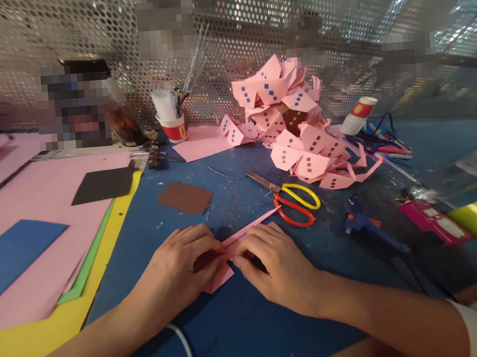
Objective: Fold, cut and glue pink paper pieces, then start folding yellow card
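A narrow folded piece of pink paper (220, 279) lies across the blue table between my hands, one thin pointed end reaching up and right toward the scissors. My left hand (183, 268) pinches it from the left, thumb and fingers together. From the right, my right hand (275, 266) pinches the same paper close to the left fingertips. Just beyond the hands, scissors (273, 187) with one yellow and one red handle lie partly open. A brown paper piece (185, 198) rests flat beyond my left hand.
Pink folded paper shapes (295, 119) with dark and blue squares are piled at the back. Coloured sheets (50, 199) cover the left side. A blue glue gun (370, 228) and a pink box (434, 222) lie right. A paper cup (174, 128) holds sticks near the mesh.
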The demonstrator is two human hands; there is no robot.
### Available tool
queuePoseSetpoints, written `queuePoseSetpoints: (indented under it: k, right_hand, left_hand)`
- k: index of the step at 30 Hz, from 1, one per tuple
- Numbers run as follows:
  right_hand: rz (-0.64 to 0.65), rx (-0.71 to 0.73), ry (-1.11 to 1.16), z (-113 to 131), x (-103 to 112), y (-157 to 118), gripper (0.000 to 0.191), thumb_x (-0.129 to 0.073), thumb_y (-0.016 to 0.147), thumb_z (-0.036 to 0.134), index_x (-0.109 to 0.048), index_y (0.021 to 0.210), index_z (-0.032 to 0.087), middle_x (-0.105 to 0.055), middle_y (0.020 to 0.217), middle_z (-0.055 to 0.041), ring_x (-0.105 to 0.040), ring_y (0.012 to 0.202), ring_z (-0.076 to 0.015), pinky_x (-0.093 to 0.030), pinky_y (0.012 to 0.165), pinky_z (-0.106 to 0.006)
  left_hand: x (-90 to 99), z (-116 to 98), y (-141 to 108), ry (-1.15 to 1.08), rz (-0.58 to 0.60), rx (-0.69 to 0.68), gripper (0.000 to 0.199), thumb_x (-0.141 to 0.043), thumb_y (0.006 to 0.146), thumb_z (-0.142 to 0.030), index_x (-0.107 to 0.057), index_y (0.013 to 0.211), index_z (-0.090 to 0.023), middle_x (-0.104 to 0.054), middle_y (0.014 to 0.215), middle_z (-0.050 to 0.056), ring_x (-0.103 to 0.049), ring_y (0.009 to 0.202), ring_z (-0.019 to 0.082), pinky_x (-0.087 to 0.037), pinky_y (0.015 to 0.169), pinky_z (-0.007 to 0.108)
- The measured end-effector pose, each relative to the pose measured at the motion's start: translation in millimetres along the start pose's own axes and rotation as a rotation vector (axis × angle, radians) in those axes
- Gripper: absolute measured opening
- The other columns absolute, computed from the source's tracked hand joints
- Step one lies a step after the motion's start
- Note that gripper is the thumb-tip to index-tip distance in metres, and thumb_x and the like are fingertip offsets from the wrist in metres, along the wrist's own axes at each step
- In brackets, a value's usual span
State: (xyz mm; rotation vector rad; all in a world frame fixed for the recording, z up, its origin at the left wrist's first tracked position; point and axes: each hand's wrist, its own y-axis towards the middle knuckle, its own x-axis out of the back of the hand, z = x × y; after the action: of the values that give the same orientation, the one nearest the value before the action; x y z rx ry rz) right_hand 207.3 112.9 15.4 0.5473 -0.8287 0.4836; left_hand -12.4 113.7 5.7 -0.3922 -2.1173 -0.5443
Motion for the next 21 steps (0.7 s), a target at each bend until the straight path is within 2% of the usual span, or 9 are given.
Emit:
queuePoseSetpoints:
  k: [13, 21]
  right_hand:
    - [-0.011, -0.069, -0.05, -2.8, -6.9, -1.5, 0.011, -0.057, 0.092, 0.019, -0.053, 0.081, 0.021, -0.063, 0.089, 0.0005, -0.055, 0.09, -0.0168, -0.037, 0.083, -0.034]
    - [-0.03, -0.062, -0.068, -3.8, -9.0, -0.5, 0.011, -0.056, 0.09, 0.017, -0.052, 0.081, 0.02, -0.063, 0.087, -0.0005, -0.055, 0.088, -0.0173, -0.038, 0.082, -0.034]
  left_hand:
    - [1.2, -4.1, 2.1, -0.004, 0.035, 0.075, 0.01, -0.059, 0.092, -0.024, -0.068, 0.088, -0.024, -0.065, 0.087, -0.001, -0.059, 0.08, 0.016, -0.04, 0.075, 0.032]
    - [-0.1, -5.4, 2.7, 0.007, 0.02, 0.084, 0.01, -0.057, 0.09, -0.022, -0.066, 0.086, -0.024, -0.065, 0.086, -0.001, -0.058, 0.078, 0.016, -0.041, 0.075, 0.031]
